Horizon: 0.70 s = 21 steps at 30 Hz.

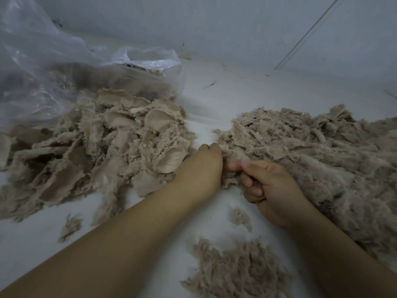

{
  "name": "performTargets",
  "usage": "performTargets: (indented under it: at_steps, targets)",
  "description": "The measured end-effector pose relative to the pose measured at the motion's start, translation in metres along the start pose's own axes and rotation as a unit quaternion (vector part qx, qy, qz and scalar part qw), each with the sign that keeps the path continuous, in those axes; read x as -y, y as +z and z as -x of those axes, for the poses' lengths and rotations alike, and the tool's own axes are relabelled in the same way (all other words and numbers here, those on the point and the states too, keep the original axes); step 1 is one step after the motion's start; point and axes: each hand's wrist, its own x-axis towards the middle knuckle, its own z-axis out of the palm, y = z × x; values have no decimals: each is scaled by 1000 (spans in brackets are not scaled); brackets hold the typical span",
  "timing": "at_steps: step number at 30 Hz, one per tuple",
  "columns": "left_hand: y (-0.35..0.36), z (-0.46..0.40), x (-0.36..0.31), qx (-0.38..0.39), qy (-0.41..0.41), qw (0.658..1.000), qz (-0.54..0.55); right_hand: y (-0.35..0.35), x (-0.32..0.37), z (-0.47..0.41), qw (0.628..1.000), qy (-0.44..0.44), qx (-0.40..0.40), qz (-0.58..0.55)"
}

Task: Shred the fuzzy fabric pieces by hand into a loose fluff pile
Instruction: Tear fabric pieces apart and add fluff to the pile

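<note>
Nearest the camera lies a small loose fluff pile (234,269) on the white table (214,91), between the two forearms. Beyond it, both hands meet on one fuzzy fabric piece (231,168) at the near left edge of the shredded heap (322,151). That heap serves as the landmark.

Left hand (202,166) reaches in from the heap's left, fingers curled onto the piece's far end. Right hand (272,190) pinches its near end, the grip narrow, thumb over bent fingers. Judging by this, the piece's long axis runs between the grips, so pulling them apart should tear it.

Well left of the heap sits the unshredded pile (103,147): flat, tan-backed scraps with ragged, furry edges. Behind that is a crumpled clear plastic bag (64,67). The heap itself looks softer and stringier.
</note>
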Motion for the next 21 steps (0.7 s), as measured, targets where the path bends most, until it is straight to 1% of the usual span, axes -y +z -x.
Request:
performTargets:
  at_steps: [1,4,6,7,10,12,13,15,17,19,21]
  targets:
    - [2,-2,-1,-14,10,1000,25,0,0,0,1000,3,1,1]
    - [8,1,-7,-53,45,985,156,1,0,-2,1000,7,1,-3]
    - [11,2,-9,-84,26,973,215,1,0,-3,1000,6,-4,-10]
    - [12,1,-7,-86,8,969,233,0,-1,-3,1000,8,-9,-10]
    - [9,-10,0,-26,-52,967,246,-1,-1,-5,1000,15,-24,-3]
    - [8,-15,2,-7,-47,968,245,-1,-2,-5,999,16,-30,-1]
    - [8,-14,2,-17,-39,969,243,-1,-2,-5,999,16,-33,1]
    - [11,-11,2,-67,-37,964,256,-1,-2,-5,999,18,-37,4]
    - [16,-7,1,-104,-52,943,311,0,-1,-6,999,22,-38,3]
    - [17,-3,0,-116,-63,899,417,1,0,-5,999,22,-29,4]
    - [15,1,-3,-139,-51,859,490,2,1,-4,1000,20,-22,9]
